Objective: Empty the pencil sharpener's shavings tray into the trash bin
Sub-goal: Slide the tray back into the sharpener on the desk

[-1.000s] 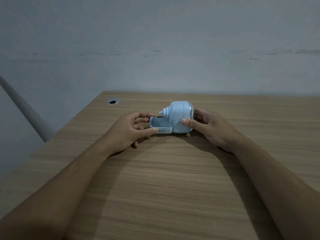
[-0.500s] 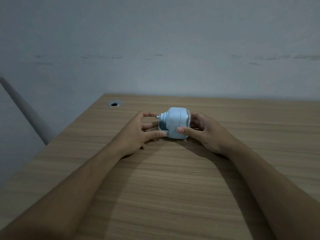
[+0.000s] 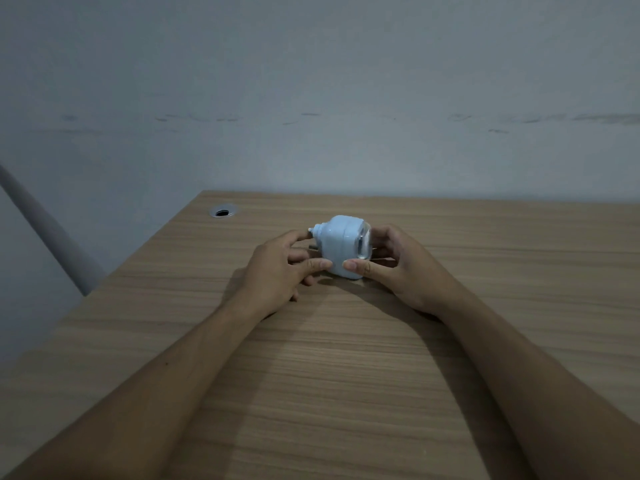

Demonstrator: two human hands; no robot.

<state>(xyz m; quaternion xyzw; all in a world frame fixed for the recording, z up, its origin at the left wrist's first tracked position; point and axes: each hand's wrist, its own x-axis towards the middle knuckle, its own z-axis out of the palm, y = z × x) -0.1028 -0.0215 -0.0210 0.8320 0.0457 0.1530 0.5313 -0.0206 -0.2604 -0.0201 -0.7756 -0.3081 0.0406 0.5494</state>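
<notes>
A small light-blue pencil sharpener (image 3: 341,245) stands on the wooden desk (image 3: 346,375), a little beyond the middle. Its shavings tray is pushed fully into the body and I cannot see it as a separate part. My right hand (image 3: 394,268) grips the sharpener's right side, thumb across the front. My left hand (image 3: 280,268) touches its left end, thumb and fingertips pressed against the body below the nozzle. No trash bin is in view.
A round cable hole (image 3: 223,212) sits near the desk's far left corner. A grey wall (image 3: 311,98) rises right behind the desk. A grey pipe (image 3: 45,226) slants down past the desk's left edge.
One second ago the tray stuck out to the left of the sharpener. My left hand has pushed it in, and the sharpener has turned slightly under my right hand.
</notes>
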